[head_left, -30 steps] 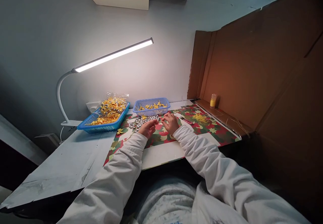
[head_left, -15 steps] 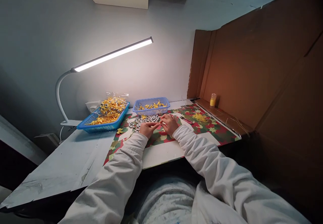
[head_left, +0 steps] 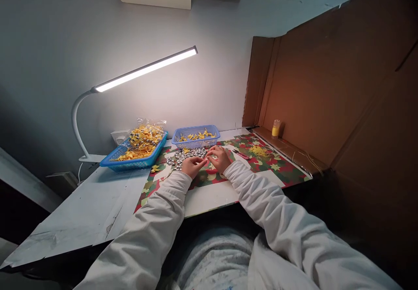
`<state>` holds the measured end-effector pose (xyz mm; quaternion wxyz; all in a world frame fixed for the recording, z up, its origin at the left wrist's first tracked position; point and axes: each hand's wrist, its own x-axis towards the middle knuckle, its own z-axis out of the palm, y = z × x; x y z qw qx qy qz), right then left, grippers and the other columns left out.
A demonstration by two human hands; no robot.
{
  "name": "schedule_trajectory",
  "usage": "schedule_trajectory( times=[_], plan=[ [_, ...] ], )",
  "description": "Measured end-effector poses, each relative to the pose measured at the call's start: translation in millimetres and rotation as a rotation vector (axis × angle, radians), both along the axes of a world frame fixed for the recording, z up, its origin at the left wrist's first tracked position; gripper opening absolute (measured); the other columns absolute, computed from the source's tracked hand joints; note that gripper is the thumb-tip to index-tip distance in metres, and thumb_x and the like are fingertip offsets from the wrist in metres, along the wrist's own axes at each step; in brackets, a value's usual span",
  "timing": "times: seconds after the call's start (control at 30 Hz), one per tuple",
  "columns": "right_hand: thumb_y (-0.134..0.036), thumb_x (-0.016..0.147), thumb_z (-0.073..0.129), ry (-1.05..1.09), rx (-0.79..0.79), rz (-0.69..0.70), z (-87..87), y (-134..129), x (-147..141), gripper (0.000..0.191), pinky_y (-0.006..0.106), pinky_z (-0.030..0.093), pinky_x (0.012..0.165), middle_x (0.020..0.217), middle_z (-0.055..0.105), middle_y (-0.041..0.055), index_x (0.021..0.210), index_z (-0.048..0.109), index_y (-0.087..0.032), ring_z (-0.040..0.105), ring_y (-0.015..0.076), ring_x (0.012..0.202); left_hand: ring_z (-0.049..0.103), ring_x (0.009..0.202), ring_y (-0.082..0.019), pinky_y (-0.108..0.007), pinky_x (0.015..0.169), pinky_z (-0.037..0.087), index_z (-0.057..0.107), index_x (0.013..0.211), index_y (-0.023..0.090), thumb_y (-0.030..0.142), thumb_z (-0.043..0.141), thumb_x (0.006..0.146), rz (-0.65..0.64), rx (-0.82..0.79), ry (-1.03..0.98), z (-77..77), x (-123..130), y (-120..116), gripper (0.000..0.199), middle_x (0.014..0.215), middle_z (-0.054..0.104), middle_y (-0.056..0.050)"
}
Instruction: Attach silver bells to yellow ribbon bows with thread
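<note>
My left hand (head_left: 193, 166) and my right hand (head_left: 218, 158) meet fingertip to fingertip over the patterned sheet (head_left: 212, 177). Both are closed in a pinch; whatever sits between the fingers is too small to make out. Just beyond them lies a heap of small silver bells or beads (head_left: 179, 158). A yellow ribbon-like piece (head_left: 186, 150) rests at the heap's far side. Another yellow piece (head_left: 155, 168) lies left of the heap.
A blue basket (head_left: 130, 165) piled with yellow pieces and silver balls stands left. A smaller blue basket (head_left: 196, 143) holds yellow pieces at the back. Right of my hands lie a red-handled tool (head_left: 241, 154) and yellow strands (head_left: 259, 151). A lamp (head_left: 146, 69) shines above; cardboard (head_left: 326, 85) walls the right.
The fingers of my right hand have lifted and spread slightly from the left fingertips. My left hand stays almost in place. The baskets and heap have not moved.
</note>
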<state>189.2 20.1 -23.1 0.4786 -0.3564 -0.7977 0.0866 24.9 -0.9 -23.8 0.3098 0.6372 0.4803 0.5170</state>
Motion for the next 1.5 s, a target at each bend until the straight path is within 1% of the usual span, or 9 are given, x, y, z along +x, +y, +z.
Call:
schedule_trajectory(
  times=[0.1,0.23,0.47,0.6,0.8,1.0,1.13,1.3,1.5],
  plan=[
    [-0.022,0.079,0.063,0.095,-0.088,0.035,-1.1,5,0,0.006,0.034,0.044,0.083,0.092,0.061,0.0053,0.084,0.064,-0.02,0.056,0.0199,0.092,0.04,0.043,-0.007,-0.021,0.043,0.03,0.069,0.062,0.016,0.045,0.08,0.054,-0.047,-0.061,-0.128,-1.7,-3,3,0.032,0.047,0.054,0.003],
    [-0.032,0.081,0.061,0.06,-0.187,0.203,-1.7,6,0,0.012,0.031,0.047,0.074,0.087,0.062,0.0043,0.079,0.061,-0.02,0.057,0.0177,0.085,0.03,0.039,-0.005,-0.021,0.04,0.021,0.067,0.066,0.015,0.051,0.079,0.056,-0.149,-0.145,-0.204,-1.9,-5,5,0.04,0.042,0.042,0.007],
    [-0.038,0.082,0.059,0.081,-0.217,0.285,2.0,1,1,0.019,0.03,0.046,0.072,0.081,0.06,0.0023,0.075,0.055,-0.021,0.056,0.0156,0.078,0.038,0.044,-0.006,-0.021,0.044,0.029,0.062,0.061,0.016,0.052,0.08,0.053,-0.213,-0.122,-0.194,-1.9,-6,6,0.042,0.048,0.048,0.005],
    [-0.038,0.082,0.061,0.055,-0.248,0.288,3.1,2,2,0.022,0.03,0.045,0.07,0.076,0.057,0.001,0.071,0.053,-0.02,0.054,0.0153,0.074,0.043,0.047,-0.007,-0.021,0.048,0.035,0.059,0.06,0.016,0.051,0.079,0.055,-0.218,-0.096,-0.13,-2.6,-7,7,0.04,0.052,0.053,0.004],
    [-0.025,0.082,0.058,-0.033,-0.233,0.268,-2.5,8,1,0.015,0.03,0.044,0.072,0.076,0.056,0.0008,0.07,0.05,-0.021,0.052,0.0157,0.075,0.049,0.052,-0.01,-0.024,0.053,0.04,0.058,0.062,0.016,0.051,0.076,0.06,-0.234,-0.05,-0.041,-8.1,-9,11,0.039,0.057,0.058,0.002],
    [-0.016,0.082,0.053,-0.085,-0.226,0.201,-9.2,13,-1,0.012,0.031,0.044,0.074,0.079,0.055,0.0015,0.073,0.047,-0.021,0.051,0.0164,0.076,0.056,0.066,-0.014,-0.028,0.066,0.044,0.059,0.066,0.017,0.046,0.07,0.065,-0.241,-0.004,-0.002,-10.7,-8,13,0.032,0.072,0.064,-0.002],
    [-0.015,0.082,0.054,-0.109,-0.181,0.182,-9.1,12,0,0.012,0.031,0.043,0.074,0.081,0.056,0.0024,0.074,0.048,-0.021,0.05,0.0172,0.078,0.053,0.065,-0.014,-0.028,0.067,0.043,0.055,0.065,0.018,0.042,0.065,0.066,-0.191,0.014,0.069,-9.0,-7,12,0.026,0.071,0.06,0.0],
    [-0.013,0.081,0.057,-0.129,-0.114,0.166,-7.2,8,0,0.013,0.031,0.043,0.074,0.08,0.057,0.0024,0.073,0.05,-0.02,0.05,0.0171,0.077,0.048,0.064,-0.013,-0.027,0.066,0.041,0.051,0.059,0.019,0.031,0.057,0.068,-0.139,0.07,0.233,-7.2,-5,11,0.016,0.065,0.053,0.002],
    [-0.013,0.081,0.06,-0.145,-0.094,0.163,-2.7,4,1,0.014,0.03,0.042,0.074,0.077,0.057,0.0021,0.071,0.051,-0.02,0.05,0.0172,0.077,0.047,0.066,-0.015,-0.027,0.067,0.04,0.045,0.056,0.02,0.027,0.048,0.071,-0.119,0.149,0.359,-4.8,-4,7,0.017,0.064,0.047,0.002]
  ],
)
